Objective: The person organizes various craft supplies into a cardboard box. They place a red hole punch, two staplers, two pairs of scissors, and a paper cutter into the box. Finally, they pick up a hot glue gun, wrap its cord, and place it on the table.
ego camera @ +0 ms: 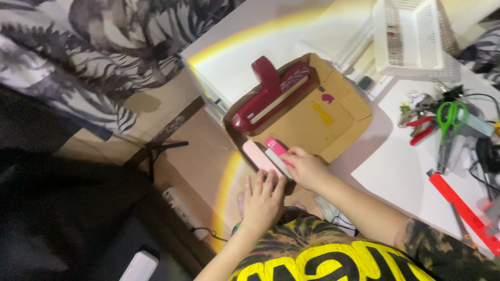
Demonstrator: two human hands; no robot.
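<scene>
Left hand point(263, 200): flat, fingers spread, pressing the pale pink block point(259, 157) at the near edge of the cardboard sheet point(333, 122).
Right hand point(306, 167): fingers curled, gripping the bright pink tool point(276, 147) beside it.
Dark red punch point(271, 93): farther back on the cardboard.
Risk: the block may slip off the cardboard's edge if pushed.

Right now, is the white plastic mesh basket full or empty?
Nearly empty: the white plastic mesh basket shows bare floor, with only one small item inside.
</scene>
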